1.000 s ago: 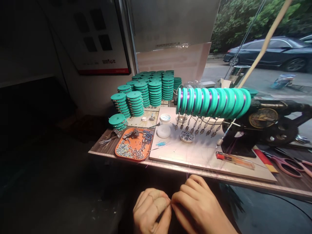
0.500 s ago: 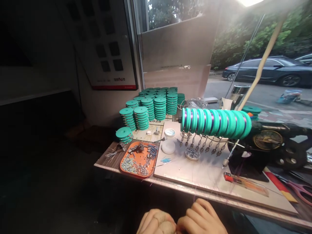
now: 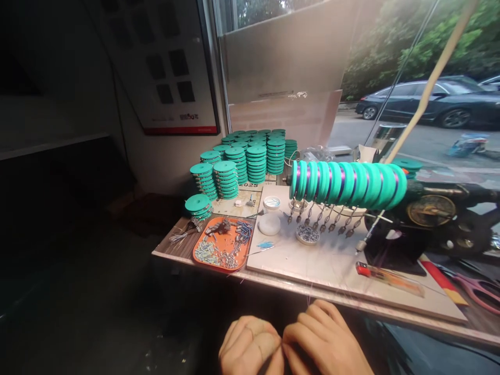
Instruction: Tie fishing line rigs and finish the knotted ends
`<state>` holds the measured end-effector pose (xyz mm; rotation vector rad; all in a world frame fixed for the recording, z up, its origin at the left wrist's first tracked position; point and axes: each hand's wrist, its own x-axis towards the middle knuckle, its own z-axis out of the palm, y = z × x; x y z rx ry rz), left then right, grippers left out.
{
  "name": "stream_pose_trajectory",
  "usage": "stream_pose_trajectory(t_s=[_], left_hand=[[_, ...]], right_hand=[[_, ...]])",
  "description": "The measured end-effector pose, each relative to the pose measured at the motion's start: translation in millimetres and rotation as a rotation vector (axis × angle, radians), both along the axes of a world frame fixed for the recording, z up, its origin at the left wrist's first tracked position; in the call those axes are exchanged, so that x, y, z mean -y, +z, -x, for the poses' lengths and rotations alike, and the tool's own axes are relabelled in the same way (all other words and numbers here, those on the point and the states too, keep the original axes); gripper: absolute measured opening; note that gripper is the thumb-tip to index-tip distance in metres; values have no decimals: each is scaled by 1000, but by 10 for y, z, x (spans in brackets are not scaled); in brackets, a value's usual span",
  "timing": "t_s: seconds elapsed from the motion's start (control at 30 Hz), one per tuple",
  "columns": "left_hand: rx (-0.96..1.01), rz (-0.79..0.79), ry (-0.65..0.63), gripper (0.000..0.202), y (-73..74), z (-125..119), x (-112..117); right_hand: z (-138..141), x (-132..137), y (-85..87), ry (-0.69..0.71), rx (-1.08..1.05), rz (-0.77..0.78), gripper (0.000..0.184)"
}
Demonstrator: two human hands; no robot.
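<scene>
Near the bottom of the head view, my left hand (image 3: 250, 344) and my right hand (image 3: 324, 338) meet with fingertips pinched together. Whatever is between the fingers is hidden or too fine to make out. Thin purplish strands (image 3: 309, 294) show at the table edge just above my right hand. Beyond, a row of green foam spools (image 3: 347, 183) wound with purple line sits on a dark machine's shaft (image 3: 433, 208). Several metal weights (image 3: 323, 227) dangle below the spools.
An orange tray (image 3: 203, 238) of small fittings lies left, near stacked green spools (image 3: 257, 165). On the pale board (image 3: 297, 271) stand a round dish of metal beads (image 3: 308, 235) and a white round lid (image 3: 269, 224). A red-ended cutter (image 3: 363, 269) and pink-handled scissors (image 3: 474, 289) lie right.
The camera view has tilted down a little, so table and hands appear higher in the picture. Both hands stay pinched together, fingertips close to each other.
</scene>
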<state>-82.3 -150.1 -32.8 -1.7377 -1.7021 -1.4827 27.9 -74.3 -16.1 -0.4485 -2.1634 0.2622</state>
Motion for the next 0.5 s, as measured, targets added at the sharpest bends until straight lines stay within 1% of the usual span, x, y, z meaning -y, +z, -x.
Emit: stream_pose_trajectory(t_s=[0.07, 0.13, 0.27, 0.33, 0.5], left_hand=[[-19, 66, -58, 20, 38, 30, 36], [-23, 111, -90, 21, 59, 45, 65], [14, 145, -89, 21, 55, 34, 83], [24, 137, -80, 20, 46, 25, 80], [7, 152, -83, 19, 54, 28, 76]], right_hand=[[-33, 3, 53, 18, 56, 21, 28], [-59, 4, 77, 27, 65, 44, 26], [-71, 10, 67, 50, 77, 82, 23], [-66, 15, 55, 55, 80, 91, 22], [-72, 16, 38, 60, 86, 92, 22]])
